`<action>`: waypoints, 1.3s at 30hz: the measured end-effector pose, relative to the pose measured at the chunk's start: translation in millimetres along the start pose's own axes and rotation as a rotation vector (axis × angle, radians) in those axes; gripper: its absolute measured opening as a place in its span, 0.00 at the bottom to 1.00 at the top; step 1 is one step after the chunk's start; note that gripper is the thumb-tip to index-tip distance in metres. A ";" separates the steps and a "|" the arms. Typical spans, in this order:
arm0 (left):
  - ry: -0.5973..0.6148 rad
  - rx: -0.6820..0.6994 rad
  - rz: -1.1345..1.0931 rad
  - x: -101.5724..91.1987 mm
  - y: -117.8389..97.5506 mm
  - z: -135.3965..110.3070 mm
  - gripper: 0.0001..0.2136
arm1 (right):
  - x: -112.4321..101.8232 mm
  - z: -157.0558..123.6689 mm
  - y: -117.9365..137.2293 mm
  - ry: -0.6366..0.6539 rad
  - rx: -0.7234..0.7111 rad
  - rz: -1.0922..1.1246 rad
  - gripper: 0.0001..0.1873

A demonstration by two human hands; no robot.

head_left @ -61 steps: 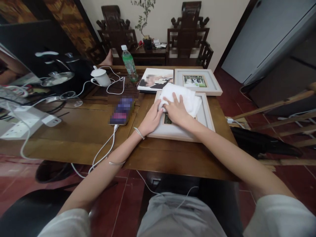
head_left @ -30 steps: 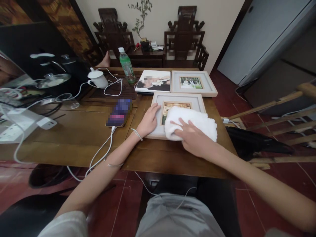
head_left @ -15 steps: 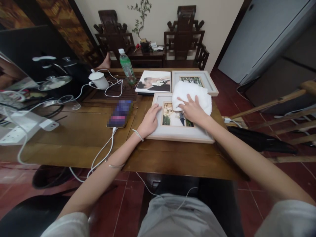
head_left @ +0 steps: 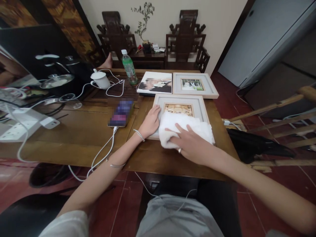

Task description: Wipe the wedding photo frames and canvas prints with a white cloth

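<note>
On the wooden table in front of me lies a light wood picture frame (head_left: pixel 200 107) with a pale mat and a photo. My left hand (head_left: pixel 150 122) grips its left edge, fingers pressed together on the rim. A folded white towel (head_left: pixel 181 119) covers the lower part of the frame and hangs over its near edge. My right hand (head_left: pixel 191 141) holds the towel from above, fingers spread across it and partly in a fold. Behind it lie a second framed photo (head_left: pixel 212 89) and a photo panel (head_left: pixel 160 89) on a dark item.
Left of the frame lies a phone (head_left: pixel 121 112) on a white charging cable. A green-labelled bottle (head_left: pixel 129 67), a lidded white cup (head_left: pixel 100 80) and a power strip (head_left: pixel 22 126) stand farther left. Another person's bare foot (head_left: pixel 107 61) shows beyond the table.
My right hand has drawn the towel from the frame's upper right down to its near edge. The framed photo behind is now uncovered. My left hand stays at the left edge.
</note>
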State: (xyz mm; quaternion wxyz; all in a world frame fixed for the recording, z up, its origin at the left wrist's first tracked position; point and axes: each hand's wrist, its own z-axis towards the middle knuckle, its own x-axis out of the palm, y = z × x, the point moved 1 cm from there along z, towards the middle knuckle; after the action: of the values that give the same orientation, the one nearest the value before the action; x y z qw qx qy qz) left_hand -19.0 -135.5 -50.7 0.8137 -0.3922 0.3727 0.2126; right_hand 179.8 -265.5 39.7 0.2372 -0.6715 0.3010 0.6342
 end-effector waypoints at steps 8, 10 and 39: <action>0.002 0.044 0.003 -0.7 1.9 -2.1 0.23 | 9.8 53.4 -102.3 -0.229 0.266 -0.103 0.24; -0.006 0.050 -0.008 -1.0 2.4 -2.2 0.23 | 8.8 63.1 -123.2 -0.304 0.317 -0.118 0.23; 0.020 0.064 0.009 -1.2 3.0 -1.5 0.24 | 8.0 58.2 -108.8 -0.188 0.212 -0.080 0.24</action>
State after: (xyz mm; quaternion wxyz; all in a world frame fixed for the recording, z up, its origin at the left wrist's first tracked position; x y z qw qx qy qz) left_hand -22.4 -134.9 -51.8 0.8210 -0.3666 0.3890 0.2003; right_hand 215.3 -148.7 20.0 0.3591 -0.5918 0.3155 0.6490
